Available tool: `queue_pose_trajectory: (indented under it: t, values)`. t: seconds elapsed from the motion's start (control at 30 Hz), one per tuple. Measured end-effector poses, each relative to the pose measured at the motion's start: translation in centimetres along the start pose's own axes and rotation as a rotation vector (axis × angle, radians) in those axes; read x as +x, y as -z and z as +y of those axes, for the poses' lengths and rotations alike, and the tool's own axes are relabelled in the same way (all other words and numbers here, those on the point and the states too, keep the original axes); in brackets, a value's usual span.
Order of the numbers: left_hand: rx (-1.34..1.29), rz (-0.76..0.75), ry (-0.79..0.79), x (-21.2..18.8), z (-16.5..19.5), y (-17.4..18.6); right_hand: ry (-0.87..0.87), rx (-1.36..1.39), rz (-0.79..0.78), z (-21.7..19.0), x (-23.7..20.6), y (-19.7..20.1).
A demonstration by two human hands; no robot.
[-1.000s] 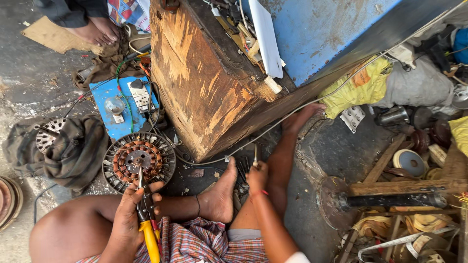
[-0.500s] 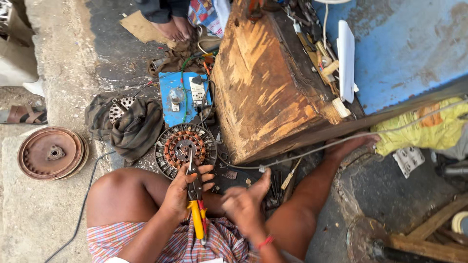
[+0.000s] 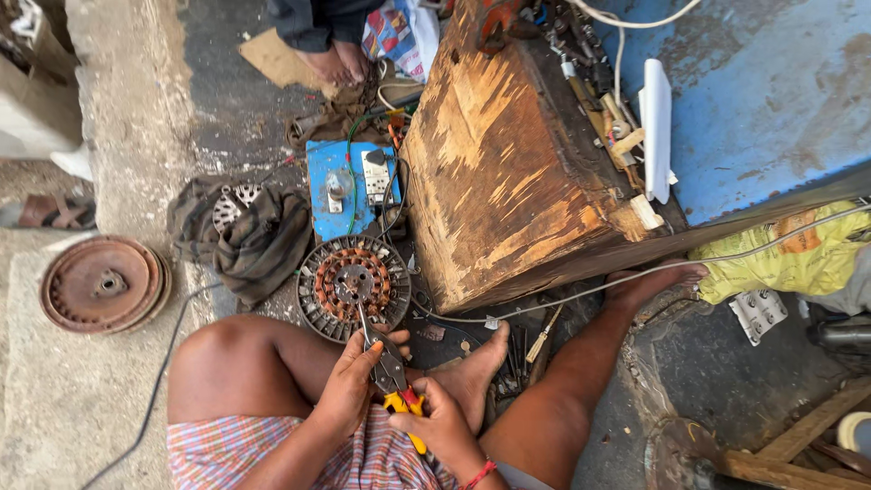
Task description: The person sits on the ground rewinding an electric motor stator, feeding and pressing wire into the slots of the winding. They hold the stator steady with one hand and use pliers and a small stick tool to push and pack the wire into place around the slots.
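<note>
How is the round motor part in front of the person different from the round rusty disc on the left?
The motor part shows copper-coloured windings in a dark toothed ring; the rusty disc is plain reddish-brown metal. The pliers, held by the left hand and right hand, reach the motor part; the disc lies untouched. Both are round and lie flat.

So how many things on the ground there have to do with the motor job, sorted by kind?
Pliers with yellow handles, held by both the left hand and the right hand: 1
Round motor winding with copper coils: 1
Blue switch board: 1
Rusty round covers: 1 stack
Total: 4
</note>
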State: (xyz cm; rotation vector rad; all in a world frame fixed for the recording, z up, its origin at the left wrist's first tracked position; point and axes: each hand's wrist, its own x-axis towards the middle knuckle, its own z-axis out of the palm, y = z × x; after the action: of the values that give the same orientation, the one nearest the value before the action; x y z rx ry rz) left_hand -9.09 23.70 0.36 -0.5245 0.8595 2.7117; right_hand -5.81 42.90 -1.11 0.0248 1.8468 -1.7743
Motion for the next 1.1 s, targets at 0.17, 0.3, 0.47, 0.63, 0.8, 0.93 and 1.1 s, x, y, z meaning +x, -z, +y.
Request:
queue_pose_trajectory:
  t: [0.17, 0.3, 0.47, 0.63, 0.8, 0.93, 1.1]
  values:
    - [-0.046, -0.037, 0.103, -0.7, -0.8, 1.4, -0.232, 0.159, -0.092, -0.6, -0.8, 1.6]
    - [0.023, 0.058, 0.206, -1.1, -0.6, 1.6, -0.362, 0.148, -0.097, -1.1, -0.7, 1.8]
    - [-0.008, 0.023, 0.213, -1.2, -0.2, 0.7, -0.446, 0.376, -0.258, -1.6, -0.9, 1.8]
    - [-0.105, -0.082, 0.150, -1.2, -0.7, 0.5, -0.508, 0.531, -0.226, -2.5, -2.3, 1.6]
    - [-0.004, -0.108, 0.137, -0.7, -1.7, 0.9, -0.388, 0.498, -0.308, -3.2, -3.3, 1.7]
    - [0.492, -0.034, -0.122, -0.3, -0.4, 1.2, -0.334, 0.482, -0.346, -3.1, -3.1, 2.8]
    - [1.482, 0.303, -0.686, 0.2, 5.1, 0.8, -0.305, 0.250, -0.206, -3.4, -1.6, 5.6]
